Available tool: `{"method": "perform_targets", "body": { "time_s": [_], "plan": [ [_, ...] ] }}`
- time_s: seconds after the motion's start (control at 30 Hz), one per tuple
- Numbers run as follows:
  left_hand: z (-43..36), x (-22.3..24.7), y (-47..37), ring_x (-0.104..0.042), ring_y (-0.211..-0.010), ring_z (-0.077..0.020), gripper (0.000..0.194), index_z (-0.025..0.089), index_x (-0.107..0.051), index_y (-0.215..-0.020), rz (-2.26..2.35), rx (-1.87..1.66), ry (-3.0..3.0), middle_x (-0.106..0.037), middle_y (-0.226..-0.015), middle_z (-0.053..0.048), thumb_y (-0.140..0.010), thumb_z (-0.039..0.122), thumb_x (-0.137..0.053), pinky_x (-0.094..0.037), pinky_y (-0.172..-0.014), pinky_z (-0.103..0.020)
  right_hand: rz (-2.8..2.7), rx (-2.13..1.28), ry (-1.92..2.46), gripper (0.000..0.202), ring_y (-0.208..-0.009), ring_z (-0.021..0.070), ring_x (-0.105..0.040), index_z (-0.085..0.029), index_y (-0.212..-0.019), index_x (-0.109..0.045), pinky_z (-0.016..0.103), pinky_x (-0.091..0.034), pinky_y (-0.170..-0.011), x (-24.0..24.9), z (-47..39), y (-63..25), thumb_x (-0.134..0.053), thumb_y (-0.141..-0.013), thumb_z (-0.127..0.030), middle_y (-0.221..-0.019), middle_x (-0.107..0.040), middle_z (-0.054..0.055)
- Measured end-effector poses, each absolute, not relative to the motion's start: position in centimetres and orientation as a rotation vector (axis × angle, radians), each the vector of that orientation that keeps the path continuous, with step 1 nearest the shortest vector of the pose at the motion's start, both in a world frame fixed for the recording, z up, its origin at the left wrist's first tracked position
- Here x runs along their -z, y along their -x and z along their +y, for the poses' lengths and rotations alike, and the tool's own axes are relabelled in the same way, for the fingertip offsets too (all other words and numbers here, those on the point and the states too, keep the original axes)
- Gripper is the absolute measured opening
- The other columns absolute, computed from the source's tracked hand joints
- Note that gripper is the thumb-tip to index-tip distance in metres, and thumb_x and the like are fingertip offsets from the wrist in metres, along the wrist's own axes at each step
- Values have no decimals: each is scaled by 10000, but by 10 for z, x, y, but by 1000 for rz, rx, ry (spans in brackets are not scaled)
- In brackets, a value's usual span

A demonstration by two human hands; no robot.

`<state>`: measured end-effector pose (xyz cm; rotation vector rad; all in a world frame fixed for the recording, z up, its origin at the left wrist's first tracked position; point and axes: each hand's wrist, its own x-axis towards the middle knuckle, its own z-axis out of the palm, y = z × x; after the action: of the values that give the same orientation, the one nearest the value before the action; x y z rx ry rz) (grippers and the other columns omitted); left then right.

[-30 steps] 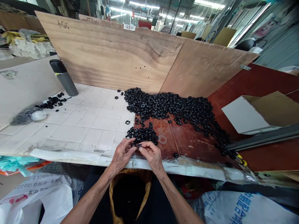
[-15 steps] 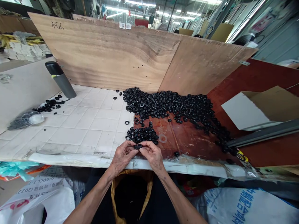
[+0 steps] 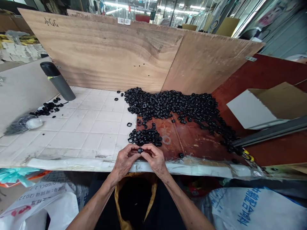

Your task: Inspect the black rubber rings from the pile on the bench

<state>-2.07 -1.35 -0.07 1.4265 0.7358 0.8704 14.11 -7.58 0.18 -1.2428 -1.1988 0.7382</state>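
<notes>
A small black part (image 3: pixel 140 150) is pinched between the fingertips of my left hand (image 3: pixel 125 159) and my right hand (image 3: pixel 154 159), which meet above the table's front edge. Just behind my fingers lies a small pile of black ring-shaped parts (image 3: pixel 145 136). Farther back, a much larger heap of the same black parts (image 3: pixel 168 103) spreads along the wooden board and down to the right. One loose black ring (image 3: pixel 129 124) rests on the white surface. Below my hands hangs an open bag (image 3: pixel 116 195) with a yellow-brown rim and a dark inside.
A grey bottle (image 3: pixel 61 84) stands at the back left, near scattered black pieces (image 3: pixel 48 108) and a clear plastic bag (image 3: pixel 20 124). The wooden board (image 3: pixel 107 54) closes off the back. At right are a cardboard box (image 3: pixel 251 108) and a grey metal bar (image 3: pixel 271 132).
Two black pieces seen end to end at my fingertips now look like one compact piece, with my hands closer together. The view has shifted slightly.
</notes>
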Motion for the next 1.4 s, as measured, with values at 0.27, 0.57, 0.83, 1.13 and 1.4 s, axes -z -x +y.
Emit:
{"method": "perform_targets", "body": {
  "time_s": [0.27,0.57,0.83,1.13,1.4],
  "plan": [
    [-15,-5,22,-720,-937,-182,210,184,-710,-1044,726,-907,-1520,-729,-1074,-55,-865,294,-728,-596,-871,-304,-1256,-545,1388,190,-806,185,-725,-201,-1062,-699,272,-572,-748,-3,-76,-137,-667,-895,-285,-925,-765,49],
    [-17,-6,23,-714,-942,-169,177,198,-708,-1047,732,-914,-1524,-731,-1061,-40,-876,240,-705,-583,-884,-287,-1350,-601,1412,158,-720,162,-683,-193,-1015,-703,245,-536,-669,-8,-80,-138,-588,-951,-280,-895,-745,41],
    [-14,-2,23,-700,-789,-162,234,173,-706,-997,797,-837,-1365,-749,-904,-35,-804,293,-760,-577,-765,-277,-1451,-476,1264,177,-925,198,-678,-203,-1014,-717,304,-536,-840,-7,-75,-139,-562,-936,-164,-992,-708,72],
    [-17,-9,28,-697,-936,-203,170,205,-709,-1009,766,-847,-1528,-748,-1010,-43,-877,303,-668,-557,-866,-295,-1485,-396,1481,231,-672,165,-642,-196,-854,-685,243,-486,-644,-3,-72,-129,-545,-993,-315,-763,-688,34],
    [-6,13,23,-708,-873,-244,189,239,-756,-934,707,-797,-1576,-761,-919,-44,-787,350,-717,-565,-785,-287,-1357,-206,1646,460,-507,176,-603,-232,-693,-687,246,-433,-530,32,-55,-123,-529,-982,-553,-544,-628,21]
  ]
}}
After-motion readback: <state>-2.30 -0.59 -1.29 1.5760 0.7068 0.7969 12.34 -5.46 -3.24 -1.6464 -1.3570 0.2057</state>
